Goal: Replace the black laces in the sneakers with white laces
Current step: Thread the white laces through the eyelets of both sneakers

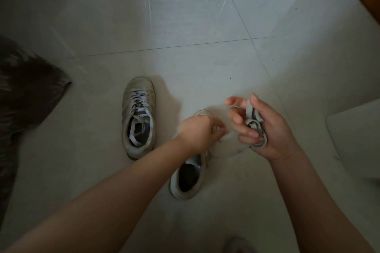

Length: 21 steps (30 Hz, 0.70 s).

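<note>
We see two sneakers on the tiled floor (185,26); the far sneaker (138,117), at about nine o'clock from our hands, already carries pale lacing up its front with the ends tucked into the opening; the near sneaker (190,176) lies at six o'clock under our left hand (197,133), its toe hidden behind that hand.

Our right hand (261,129) is curled around a bunched white lace (254,121), the loops gathered against the palm and one end standing up by the thumb; our left hand is blurred and closed over the eyelet area of the near sneaker, and a faint strand seems to run from it toward the right hand, but we cannot tell whether its fingers actually pinch the lace or only hover there.

The risks, as we judge them: the bundle in the right hand could knot on itself if we draw the strand out too fast, since the loops lie crossed over each other; the free end could slip back out of an eyelet because nothing pins the near sneaker down and it may skid on the smooth tile when pulled; the dim light makes it easy to skip an eyelet or thread uneven lengths; no black lace is visible here, so we cannot say where it went.
</note>
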Motion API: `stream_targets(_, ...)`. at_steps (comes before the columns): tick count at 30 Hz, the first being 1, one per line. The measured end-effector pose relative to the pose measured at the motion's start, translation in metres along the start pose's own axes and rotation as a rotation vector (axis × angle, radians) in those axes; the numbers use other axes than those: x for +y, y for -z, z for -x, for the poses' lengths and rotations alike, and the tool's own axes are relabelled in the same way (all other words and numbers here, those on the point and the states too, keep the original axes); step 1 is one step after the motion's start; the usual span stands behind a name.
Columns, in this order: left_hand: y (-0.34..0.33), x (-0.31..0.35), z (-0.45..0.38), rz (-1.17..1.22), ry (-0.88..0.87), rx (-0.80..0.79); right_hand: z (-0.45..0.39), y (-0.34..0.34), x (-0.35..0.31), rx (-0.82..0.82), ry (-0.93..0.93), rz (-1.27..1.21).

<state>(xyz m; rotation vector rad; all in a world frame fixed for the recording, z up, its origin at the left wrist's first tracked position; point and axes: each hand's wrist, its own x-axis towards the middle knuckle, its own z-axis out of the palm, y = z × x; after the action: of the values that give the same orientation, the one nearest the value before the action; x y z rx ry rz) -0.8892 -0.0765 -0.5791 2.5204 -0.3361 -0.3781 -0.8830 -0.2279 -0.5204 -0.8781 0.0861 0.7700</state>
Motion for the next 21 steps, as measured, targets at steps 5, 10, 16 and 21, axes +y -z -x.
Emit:
stream_targets(5, 0.026, -0.017, -0.031, 0.546, 0.227, 0.186, 0.000, 0.013, -0.003, 0.371, 0.095, 0.165)
stream_targets(10, 0.030, 0.009, -0.019, 0.660, 0.007, -0.446, -0.005, 0.013, 0.009, 0.435, 0.104, 0.110)
stream_targets(16, 0.022, 0.004, -0.019, 0.653, 0.014, -0.489, -0.007, 0.020, 0.013, 0.515, 0.145, 0.147)
stream_targets(21, 0.025, -0.010, -0.032, 0.953, 0.242, -0.027, -0.008, 0.035, 0.022, 0.626, 0.082, 0.205)
